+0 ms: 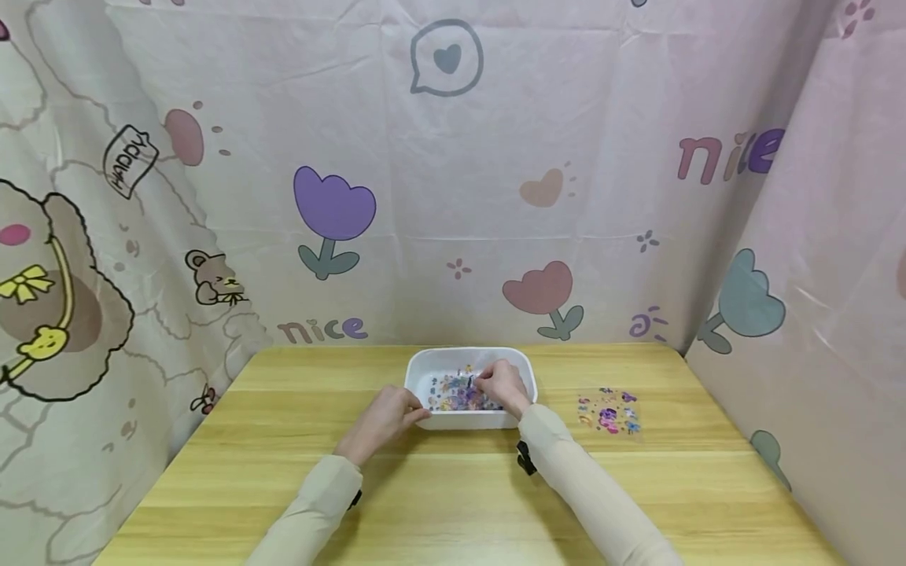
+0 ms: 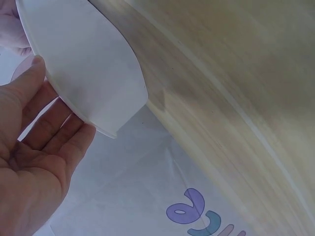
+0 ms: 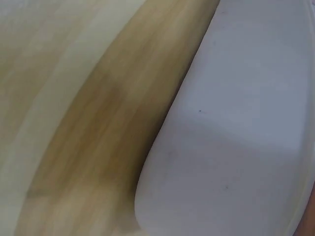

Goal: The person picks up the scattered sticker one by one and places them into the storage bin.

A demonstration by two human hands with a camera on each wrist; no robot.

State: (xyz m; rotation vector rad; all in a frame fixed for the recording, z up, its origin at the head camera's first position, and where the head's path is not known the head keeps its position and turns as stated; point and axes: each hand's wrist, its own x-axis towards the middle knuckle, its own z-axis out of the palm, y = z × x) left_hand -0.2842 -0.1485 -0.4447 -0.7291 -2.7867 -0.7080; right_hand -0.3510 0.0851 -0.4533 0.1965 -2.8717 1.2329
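A white rectangular basin (image 1: pixel 467 421) with rounded corners stands on the table, and clear sticker sheets (image 1: pixel 453 391) with small colourful figures lie inside it. My left hand (image 1: pixel 385 417) grips the basin's near left corner. In the left wrist view, the thumb and fingers of that hand (image 2: pixel 44 142) lie along the rim of the basin (image 2: pixel 93 64). Reaching over the right side, my right hand (image 1: pixel 504 384) pinches a sticker sheet among those in the basin. The right wrist view has only the outer wall of the basin (image 3: pixel 236 128), with the fingers hidden.
Right of the basin, a clear sticker sheet (image 1: pixel 609 412) with purple, pink and blue figures lies flat on the wooden table (image 1: pixel 453 495). A printed curtain (image 1: pixel 439 157) hangs behind the table and along both sides.
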